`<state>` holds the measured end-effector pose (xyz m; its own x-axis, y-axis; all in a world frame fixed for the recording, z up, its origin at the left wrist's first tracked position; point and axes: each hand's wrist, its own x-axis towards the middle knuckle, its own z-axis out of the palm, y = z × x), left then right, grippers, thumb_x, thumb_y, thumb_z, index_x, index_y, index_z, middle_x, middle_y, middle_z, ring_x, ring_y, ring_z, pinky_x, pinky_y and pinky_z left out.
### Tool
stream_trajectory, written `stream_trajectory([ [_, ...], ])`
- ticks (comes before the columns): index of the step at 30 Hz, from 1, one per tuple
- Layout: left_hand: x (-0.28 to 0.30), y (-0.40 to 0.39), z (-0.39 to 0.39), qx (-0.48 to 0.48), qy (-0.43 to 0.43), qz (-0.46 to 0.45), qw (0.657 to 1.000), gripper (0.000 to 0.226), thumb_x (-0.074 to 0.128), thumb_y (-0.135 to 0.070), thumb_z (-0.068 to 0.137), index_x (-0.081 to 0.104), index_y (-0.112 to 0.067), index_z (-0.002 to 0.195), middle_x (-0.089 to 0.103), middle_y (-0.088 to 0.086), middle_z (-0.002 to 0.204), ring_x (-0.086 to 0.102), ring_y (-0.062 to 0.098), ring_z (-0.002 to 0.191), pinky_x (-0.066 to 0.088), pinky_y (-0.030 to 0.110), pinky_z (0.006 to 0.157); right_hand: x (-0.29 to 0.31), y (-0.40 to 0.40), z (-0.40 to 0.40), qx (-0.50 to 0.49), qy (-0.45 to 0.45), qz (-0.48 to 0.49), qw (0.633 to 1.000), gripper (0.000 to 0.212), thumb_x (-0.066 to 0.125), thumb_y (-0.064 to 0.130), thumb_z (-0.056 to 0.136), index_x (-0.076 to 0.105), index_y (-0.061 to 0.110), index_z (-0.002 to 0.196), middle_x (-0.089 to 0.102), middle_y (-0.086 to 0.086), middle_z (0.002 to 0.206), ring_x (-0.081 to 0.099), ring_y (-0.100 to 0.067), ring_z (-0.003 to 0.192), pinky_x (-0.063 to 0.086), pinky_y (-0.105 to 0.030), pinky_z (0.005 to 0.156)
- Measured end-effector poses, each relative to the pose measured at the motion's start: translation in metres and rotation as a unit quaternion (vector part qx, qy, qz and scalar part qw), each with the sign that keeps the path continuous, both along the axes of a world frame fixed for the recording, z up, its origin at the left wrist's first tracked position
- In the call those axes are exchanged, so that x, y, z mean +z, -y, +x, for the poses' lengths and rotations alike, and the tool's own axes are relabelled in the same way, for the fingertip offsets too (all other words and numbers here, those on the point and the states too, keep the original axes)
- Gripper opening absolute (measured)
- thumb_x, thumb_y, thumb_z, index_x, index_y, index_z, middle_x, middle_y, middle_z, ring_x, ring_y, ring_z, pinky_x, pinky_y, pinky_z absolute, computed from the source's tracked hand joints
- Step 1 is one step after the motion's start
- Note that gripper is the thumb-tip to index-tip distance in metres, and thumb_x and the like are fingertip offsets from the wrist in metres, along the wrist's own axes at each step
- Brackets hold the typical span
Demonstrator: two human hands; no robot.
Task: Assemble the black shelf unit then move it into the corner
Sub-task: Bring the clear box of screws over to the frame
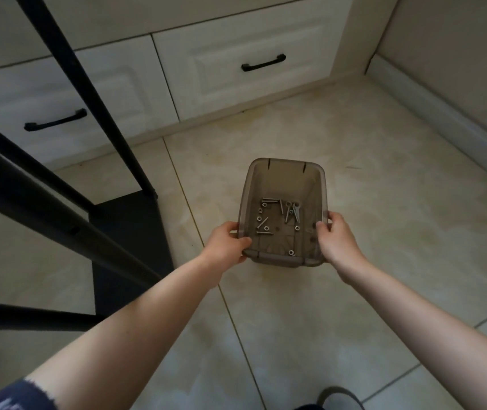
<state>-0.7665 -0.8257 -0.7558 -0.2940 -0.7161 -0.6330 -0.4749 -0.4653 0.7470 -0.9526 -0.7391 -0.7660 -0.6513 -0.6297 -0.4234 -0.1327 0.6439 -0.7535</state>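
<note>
A smoky translucent plastic bin [283, 179] sits in the middle of the view over the tiled floor, with several silver bolts and nuts [277, 216] lying loose on its bottom. My left hand [227, 242] grips its near left rim and my right hand [338, 238] grips its near right rim. The black shelf unit [88, 184] stands at the left, its slanted black posts and a black bottom shelf showing beside the bin.
White cabinet drawers [236, 69] with black handles run along the back. A wall with a baseboard [443, 113] closes the right side, forming a corner at the top right. Beige floor tiles [354, 306] spread around the bin. A shoe tip [337, 396] shows at the bottom.
</note>
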Motion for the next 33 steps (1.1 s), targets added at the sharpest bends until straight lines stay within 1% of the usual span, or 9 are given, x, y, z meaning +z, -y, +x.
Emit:
stream_trajectory([
  [4,0.002,-0.003,0.005,-0.018,0.008,0.007,1.0,0.047,0.06,-0.011,0.099,0.045,-0.012,0.144,0.063,0.009,0.126,0.063,0.025,0.113,0.055,0.03,0.083,0.004,-0.004,0.0,0.001,0.012,0.004,1.0,0.039,0.043,0.022,0.101,0.042,0.015,0.14,0.063,-0.014,0.124,0.061,-0.036,0.11,0.051,-0.053,0.094],
  [6,0.004,-0.006,0.012,-0.024,0.022,0.011,0.999,0.059,0.063,-0.021,0.099,0.035,-0.015,0.151,0.058,0.009,0.133,0.06,0.025,0.116,0.053,0.033,0.086,0.008,-0.009,-0.001,0.009,0.003,0.012,1.0,0.046,0.047,0.021,0.1,0.038,0.011,0.145,0.059,-0.012,0.132,0.058,-0.034,0.116,0.047,-0.044,0.1],
  [8,0.006,-0.01,0.022,-0.026,0.038,0.013,0.999,0.063,0.064,-0.026,0.098,0.032,-0.017,0.152,0.056,0.005,0.128,0.059,0.023,0.114,0.053,0.034,0.087,0.016,-0.016,-0.002,0.016,-0.032,0.015,0.999,0.053,0.051,0.021,0.099,0.034,0.009,0.148,0.05,-0.012,0.142,0.052,-0.032,0.126,0.041,-0.036,0.103],
  [14,0.037,-0.028,0.081,-0.027,0.06,0.024,0.998,0.051,0.068,-0.02,0.095,0.046,-0.016,0.142,0.062,0.002,0.112,0.065,0.016,0.098,0.056,0.028,0.069,0.065,-0.044,0.019,0.063,-0.085,-0.003,0.994,0.049,0.052,0.011,0.097,0.039,0.006,0.144,0.052,-0.012,0.139,0.05,-0.029,0.126,0.037,-0.032,0.102],
  [19,0.088,-0.054,0.141,-0.034,0.078,0.001,0.996,0.034,0.067,-0.019,0.095,0.057,-0.016,0.127,0.072,0.011,0.111,0.071,0.023,0.099,0.06,0.038,0.084,0.135,-0.055,0.054,0.145,-0.1,-0.044,0.983,0.04,0.054,0.01,0.095,0.05,0.008,0.135,0.061,-0.008,0.125,0.057,-0.021,0.113,0.039,-0.025,0.094],
  [23,0.131,-0.072,0.179,-0.044,0.093,-0.007,0.995,0.026,0.068,-0.017,0.095,0.058,-0.021,0.118,0.072,0.009,0.11,0.071,0.02,0.099,0.059,0.033,0.077,0.188,-0.054,0.09,0.242,-0.125,-0.078,0.959,0.034,0.056,0.013,0.095,0.057,0.01,0.129,0.065,-0.005,0.118,0.061,-0.02,0.107,0.045,-0.028,0.095],
  [27,0.158,-0.085,0.221,-0.017,0.116,-0.036,0.992,0.025,0.067,-0.019,0.095,0.056,-0.021,0.118,0.072,0.008,0.108,0.071,0.021,0.097,0.055,0.027,0.065,0.222,-0.052,0.124,0.335,-0.13,-0.095,0.928,0.031,0.057,0.021,0.097,0.057,0.014,0.127,0.064,-0.001,0.119,0.06,-0.013,0.105,0.046,-0.024,0.088],
  [30,0.17,-0.084,0.257,0.018,0.146,-0.044,0.988,0.021,0.065,-0.022,0.095,0.06,-0.014,0.114,0.073,0.006,0.104,0.072,0.019,0.091,0.055,0.027,0.065,0.24,-0.047,0.144,0.386,-0.129,-0.108,0.907,0.033,0.057,0.027,0.097,0.056,0.017,0.129,0.063,0.002,0.119,0.059,-0.009,0.104,0.045,-0.021,0.086],
  [33,0.178,-0.068,0.288,0.082,0.145,-0.041,0.985,0.026,0.066,-0.025,0.095,0.061,-0.007,0.112,0.07,0.008,0.11,0.072,0.024,0.088,0.059,0.032,0.067,0.25,-0.037,0.163,0.409,-0.131,-0.129,0.894,0.039,0.057,0.032,0.098,0.051,0.018,0.134,0.061,0.004,0.12,0.059,-0.008,0.103,0.045,-0.02,0.086],
])
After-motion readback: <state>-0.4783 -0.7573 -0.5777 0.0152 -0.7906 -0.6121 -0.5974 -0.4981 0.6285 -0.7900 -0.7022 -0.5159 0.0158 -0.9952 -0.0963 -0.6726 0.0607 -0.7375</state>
